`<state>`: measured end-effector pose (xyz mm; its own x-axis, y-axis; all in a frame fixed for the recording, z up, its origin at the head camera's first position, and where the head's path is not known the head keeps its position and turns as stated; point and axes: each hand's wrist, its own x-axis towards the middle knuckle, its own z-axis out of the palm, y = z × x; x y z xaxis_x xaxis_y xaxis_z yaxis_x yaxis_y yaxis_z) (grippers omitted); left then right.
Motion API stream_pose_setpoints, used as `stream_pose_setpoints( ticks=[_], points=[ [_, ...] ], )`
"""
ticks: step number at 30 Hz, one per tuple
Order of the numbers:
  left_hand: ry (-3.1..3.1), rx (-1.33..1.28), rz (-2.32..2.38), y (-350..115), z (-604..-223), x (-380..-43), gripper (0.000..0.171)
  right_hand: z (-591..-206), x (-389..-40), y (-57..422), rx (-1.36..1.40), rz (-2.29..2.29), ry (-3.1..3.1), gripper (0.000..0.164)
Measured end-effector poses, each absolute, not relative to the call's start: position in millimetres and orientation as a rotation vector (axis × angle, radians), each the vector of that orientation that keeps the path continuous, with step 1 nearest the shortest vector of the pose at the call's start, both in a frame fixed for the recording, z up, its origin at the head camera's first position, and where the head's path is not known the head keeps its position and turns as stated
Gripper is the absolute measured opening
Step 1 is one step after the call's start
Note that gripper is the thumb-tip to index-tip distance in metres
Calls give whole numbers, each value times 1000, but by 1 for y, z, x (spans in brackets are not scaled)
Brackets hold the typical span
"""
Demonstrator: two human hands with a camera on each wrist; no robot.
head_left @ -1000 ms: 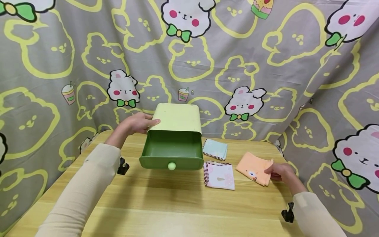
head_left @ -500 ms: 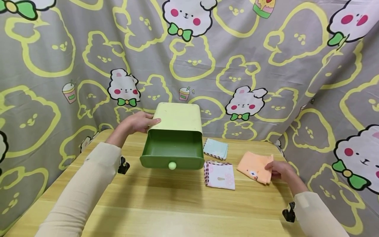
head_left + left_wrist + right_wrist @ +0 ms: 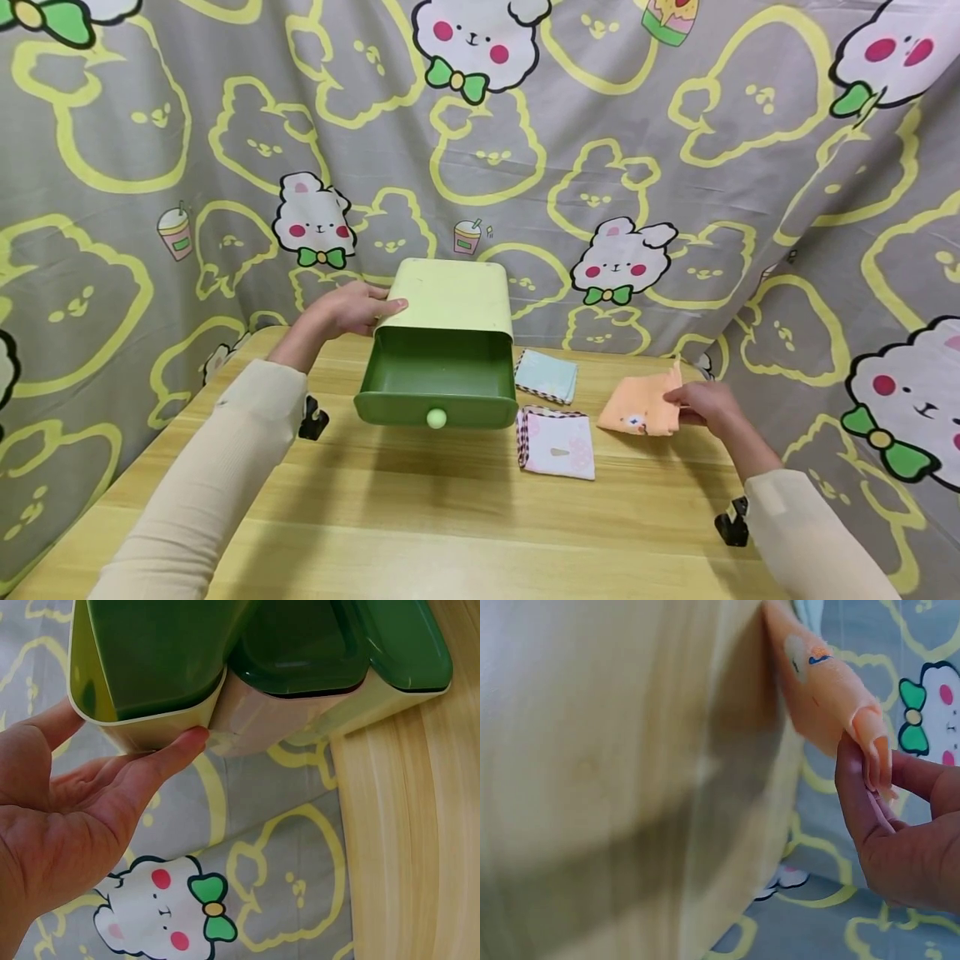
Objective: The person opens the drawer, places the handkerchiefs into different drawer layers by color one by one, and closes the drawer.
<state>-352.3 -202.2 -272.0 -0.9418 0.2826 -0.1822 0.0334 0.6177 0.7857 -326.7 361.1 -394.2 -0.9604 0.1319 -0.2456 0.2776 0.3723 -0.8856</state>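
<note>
My left hand (image 3: 345, 310) grips the left side of a pale yellow drawer box (image 3: 453, 292), thumb on its top. Its green drawer (image 3: 438, 412) with a round pale knob is pulled out, with nothing inside. The left wrist view shows my left hand (image 3: 82, 802) against the box's rim, beside further green drawers (image 3: 300, 645) stacked below. On the right, my right hand (image 3: 708, 406) pinches the edge of a folded orange cloth (image 3: 637, 408) with a bear face. That edge is raised; in the right wrist view the cloth's layers (image 3: 874, 742) sit between thumb and fingers.
Right of the drawer box, a folded light-blue cloth (image 3: 547, 379) and a folded white-and-pink cloth (image 3: 562, 446) lie on the wooden table (image 3: 450, 533). Black clips (image 3: 313, 419) are near each forearm. A patterned grey curtain (image 3: 495, 208) hangs behind.
My right hand has lifted the right edge of the orange cloth upward and slightly left. The left hand and drawer box have stayed in place.
</note>
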Motion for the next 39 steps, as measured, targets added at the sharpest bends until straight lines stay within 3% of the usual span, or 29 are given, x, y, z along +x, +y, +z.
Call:
stream_pose_setpoints(
  ticks=[11,17,24,39],
  points=[
    [2555,234,1263,-202,-272,-352,66,-344,-329,332,189,-1600,2647,15],
    [2552,213,1285,-201,-272,-351,67,-312,-324,310,116,-1536,2728,22],
    [2551,199,1291,-203,-272,-352,69,-276,-319,278,18,-1391,2803,48],
    [2549,185,1310,-203,-272,-351,69,-211,-304,205,-209,-1435,2800,51]
  ],
)
